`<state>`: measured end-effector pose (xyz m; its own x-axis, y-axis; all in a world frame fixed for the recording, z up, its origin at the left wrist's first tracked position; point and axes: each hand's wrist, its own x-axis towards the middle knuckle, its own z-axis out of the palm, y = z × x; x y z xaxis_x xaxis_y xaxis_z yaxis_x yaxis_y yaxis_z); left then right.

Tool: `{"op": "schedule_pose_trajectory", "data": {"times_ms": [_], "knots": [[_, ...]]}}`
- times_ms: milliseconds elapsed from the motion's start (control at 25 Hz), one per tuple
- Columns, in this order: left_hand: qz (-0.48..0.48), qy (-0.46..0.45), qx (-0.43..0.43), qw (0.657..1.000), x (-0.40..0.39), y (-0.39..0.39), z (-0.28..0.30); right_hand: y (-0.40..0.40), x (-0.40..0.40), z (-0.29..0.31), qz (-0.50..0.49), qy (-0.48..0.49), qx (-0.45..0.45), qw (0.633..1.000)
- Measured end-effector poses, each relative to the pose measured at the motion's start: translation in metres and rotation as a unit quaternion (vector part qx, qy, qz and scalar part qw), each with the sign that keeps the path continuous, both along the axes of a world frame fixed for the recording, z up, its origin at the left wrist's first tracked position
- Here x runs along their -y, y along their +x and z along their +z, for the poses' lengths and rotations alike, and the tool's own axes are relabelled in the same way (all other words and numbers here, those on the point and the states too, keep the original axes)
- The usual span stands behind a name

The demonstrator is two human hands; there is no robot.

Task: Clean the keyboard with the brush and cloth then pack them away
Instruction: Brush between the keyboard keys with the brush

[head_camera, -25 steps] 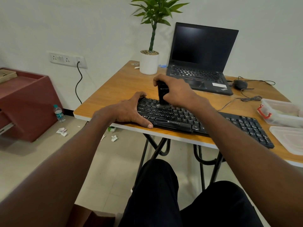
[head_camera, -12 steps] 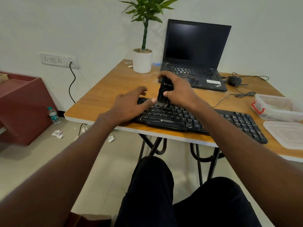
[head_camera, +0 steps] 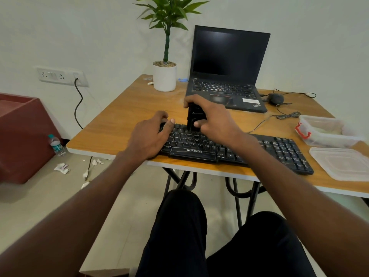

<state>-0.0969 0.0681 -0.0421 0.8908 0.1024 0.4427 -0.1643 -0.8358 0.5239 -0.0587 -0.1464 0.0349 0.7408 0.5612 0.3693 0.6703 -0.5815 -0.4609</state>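
Since 0.5 s ago: brush (head_camera: 195,118) sits a bit further right along the top key rows, left hand barely shifted, camera view raised slightly. Right hand (head_camera: 212,120) grips the black brush upright, fingers curled over its top and thumb on the front, bristle end down on the upper rows of the keyboard (head_camera: 279,150). Left hand (head_camera: 148,136) rests flat on the keyboard's left end, fingers relaxed and slightly bent, holding nothing, fingertips near the brush but apart from it. Keyboard lies along the near edge of the wooden surface (head_camera: 123,116). Behind it an open laptop (head_camera: 227,76) with dark screen, potted plant (head_camera: 164,76) to its left, mouse (head_camera: 276,98) and cable to its right. Clear plastic container (head_camera: 327,132) and its lid (head_camera: 341,163) at the right edge. Cloth not clearly seen. Floor: water bottle (head_camera: 57,144), paper scraps, red cabinet (head_camera: 22,136) at left, wall socket (head_camera: 61,76).
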Motion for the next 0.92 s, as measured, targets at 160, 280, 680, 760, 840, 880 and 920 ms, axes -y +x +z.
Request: {"op": "schedule_pose_trajectory", "data": {"times_ms": [160,280,680,760,840,880,920], "knots": [[0.001,-0.003,-0.004,1.000,0.000,0.001,-0.003,0.016,0.019,0.009,-0.088,-0.115,0.020,0.989],[0.000,-0.008,-0.002,1.000,-0.002,0.004,-0.004,0.011,0.019,0.001,-0.068,-0.053,0.015,0.996],[0.003,-0.001,-0.005,1.000,-0.001,0.004,-0.004,0.016,0.028,-0.001,-0.102,-0.060,0.016,0.993],[0.002,-0.004,-0.007,1.000,-0.002,0.004,-0.005,0.016,0.029,0.002,-0.112,-0.060,0.026,0.992],[0.002,-0.007,-0.008,1.000,-0.002,0.004,-0.004,0.015,0.031,0.000,-0.078,-0.041,-0.003,0.996],[0.002,-0.006,-0.008,1.000,-0.002,0.004,-0.004,0.012,0.032,-0.001,-0.078,-0.051,-0.002,0.996],[0.002,-0.005,-0.007,1.000,-0.002,0.004,-0.004,0.012,0.033,-0.001,-0.101,-0.075,0.020,0.992]]}}
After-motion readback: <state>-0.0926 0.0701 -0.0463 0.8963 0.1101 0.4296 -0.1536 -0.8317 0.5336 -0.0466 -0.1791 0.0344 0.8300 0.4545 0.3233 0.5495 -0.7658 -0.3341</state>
